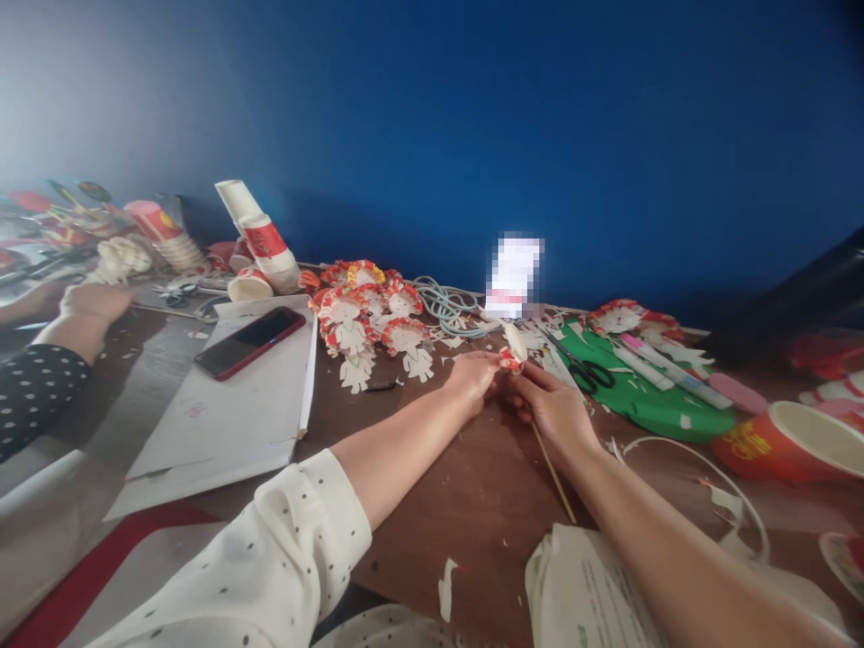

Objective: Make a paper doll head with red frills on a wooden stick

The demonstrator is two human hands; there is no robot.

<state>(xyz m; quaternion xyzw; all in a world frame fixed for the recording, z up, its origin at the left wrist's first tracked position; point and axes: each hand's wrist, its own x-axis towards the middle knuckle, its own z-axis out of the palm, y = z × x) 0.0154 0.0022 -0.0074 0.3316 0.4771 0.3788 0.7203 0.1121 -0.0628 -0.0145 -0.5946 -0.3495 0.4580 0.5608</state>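
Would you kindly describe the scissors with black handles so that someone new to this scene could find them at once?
Start at the bright green sheet on the right half of the brown table, below the blue wall. The black-handled scissors lie on its left edge, just beyond the right hand. Their dark handles set them apart from the pale pens beside them.

Visible on the table: one phone (249, 342), one pair of black scissors (586, 371), one green sheet (665, 414). One red paper cup (789, 443) lies tipped at right.
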